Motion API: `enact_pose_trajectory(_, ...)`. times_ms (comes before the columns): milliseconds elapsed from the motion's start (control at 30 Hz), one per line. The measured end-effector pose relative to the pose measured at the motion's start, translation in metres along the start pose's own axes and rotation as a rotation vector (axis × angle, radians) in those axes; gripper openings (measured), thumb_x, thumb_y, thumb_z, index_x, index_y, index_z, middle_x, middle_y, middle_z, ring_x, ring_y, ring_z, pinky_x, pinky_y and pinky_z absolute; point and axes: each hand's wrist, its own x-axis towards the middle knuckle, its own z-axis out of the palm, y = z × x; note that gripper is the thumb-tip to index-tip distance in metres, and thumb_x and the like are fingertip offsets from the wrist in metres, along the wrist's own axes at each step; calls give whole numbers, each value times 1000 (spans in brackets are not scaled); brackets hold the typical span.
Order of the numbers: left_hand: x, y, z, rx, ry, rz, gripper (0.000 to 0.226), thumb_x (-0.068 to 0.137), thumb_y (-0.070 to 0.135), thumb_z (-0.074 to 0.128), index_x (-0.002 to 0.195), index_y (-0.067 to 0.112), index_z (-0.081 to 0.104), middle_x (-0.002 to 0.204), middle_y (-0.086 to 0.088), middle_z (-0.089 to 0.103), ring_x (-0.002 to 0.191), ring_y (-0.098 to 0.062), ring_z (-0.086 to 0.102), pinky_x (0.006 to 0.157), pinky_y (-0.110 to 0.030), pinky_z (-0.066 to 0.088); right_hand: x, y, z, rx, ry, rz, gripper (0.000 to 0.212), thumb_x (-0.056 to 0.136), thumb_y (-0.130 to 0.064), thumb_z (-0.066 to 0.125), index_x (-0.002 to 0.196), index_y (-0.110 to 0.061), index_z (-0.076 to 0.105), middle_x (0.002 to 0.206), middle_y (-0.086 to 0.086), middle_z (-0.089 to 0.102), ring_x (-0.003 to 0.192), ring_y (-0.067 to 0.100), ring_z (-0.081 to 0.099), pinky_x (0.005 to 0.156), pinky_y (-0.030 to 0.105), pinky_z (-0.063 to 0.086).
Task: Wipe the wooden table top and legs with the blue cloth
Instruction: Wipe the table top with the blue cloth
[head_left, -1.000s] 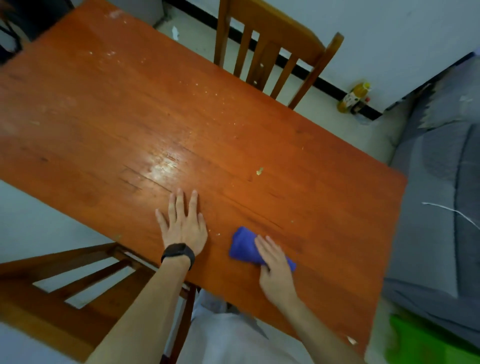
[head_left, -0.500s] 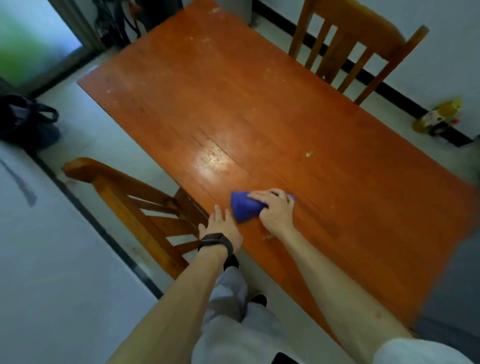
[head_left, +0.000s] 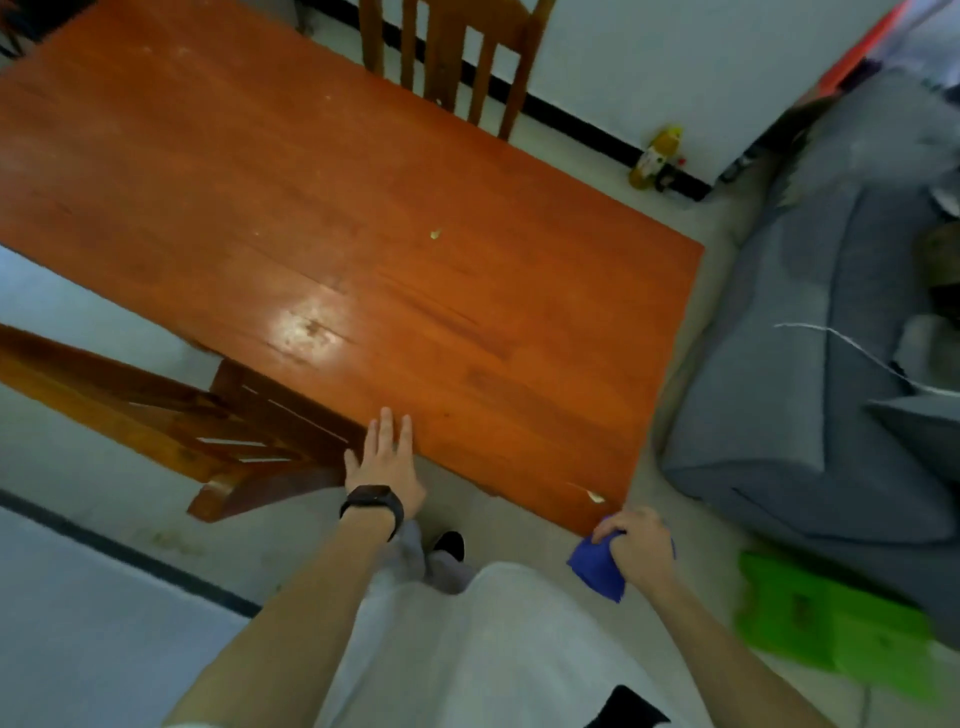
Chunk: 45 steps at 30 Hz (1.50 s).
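blue cloth held just off the tabletop's near corner

the right grip is curled tight round the bunched blue cloth, with the fingers folded over its top and a fold hanging below the palm. grip and cloth sit just off the near right corner of the orange-brown wooden tabletop. whether the cloth touches the wood cannot be told. the left grip is spread flat and holds nothing. its fingers are straight and close together, and the fingertips lie on the tabletop's near edge. a black wristband circles that wrist.

two specks lie on the tabletop. one pale fleck is near the middle, and a second pale fleck is by the near right corner, close to the cloth.

one plain container shows: a bottle of yellowish liquid on the floor by the wall's black skirting, beyond the tabletop's far side. a bright green boxy shape on the floor at the right is too blurred to say whether it holds anything.

there are two wooden slat-backed chairs. the far chair stands at the tabletop's far edge. the left chair is beside the left grip, with its seat reaching under the tabletop. one grey sofa stands to the right, with a thin white cord lying across it. below are the person's pale trousers and one black shoe.
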Motion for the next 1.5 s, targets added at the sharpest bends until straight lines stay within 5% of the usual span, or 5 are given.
enact_pose_trajectory(200,-11,7,6,135,-47,53,85,96,32,49,155,24,-12,160,-4,-25,150,-29,-3,119,-52,15,-6,-12,-27,271,232,214,39,59,-8,44,64,-35,72,87,-1,74,93,20,64,89,32,50)
enact_pose_trajectory(367,-20,13,-26,98,-80,126,54,98,35,42,149,20,32,162,-6,12,145,-32,21,112,-51,31,1,-103,-29,559,227,67,46,58,0,42,72,-30,73,89,-9,73,95,14,64,84,31,48)
enact_pose_trajectory(800,-63,-75,-207,-1132,37,366,17,90,45,64,104,38,59,107,12,66,96,-6,66,80,-26,57,-3,-366,-17,460,17,-523,53,82,7,52,112,-34,71,123,-14,60,112,8,54,93,36,47)
enact_pose_trajectory(1167,5,-207,-290,-962,31,420,26,88,7,62,106,26,64,103,-1,68,93,-20,67,80,-36,58,-8,-507,44,664,-97,-390,58,82,-61,64,136,-49,45,128,-35,48,113,-14,50,95,22,45)
enact_pose_trajectory(1500,57,-243,-322,-819,-105,424,24,89,19,69,113,24,62,109,0,66,92,-13,66,69,-23,54,37,-532,100,400,99,-401,45,97,-37,55,141,-39,44,124,-18,55,114,-1,51,99,21,40)
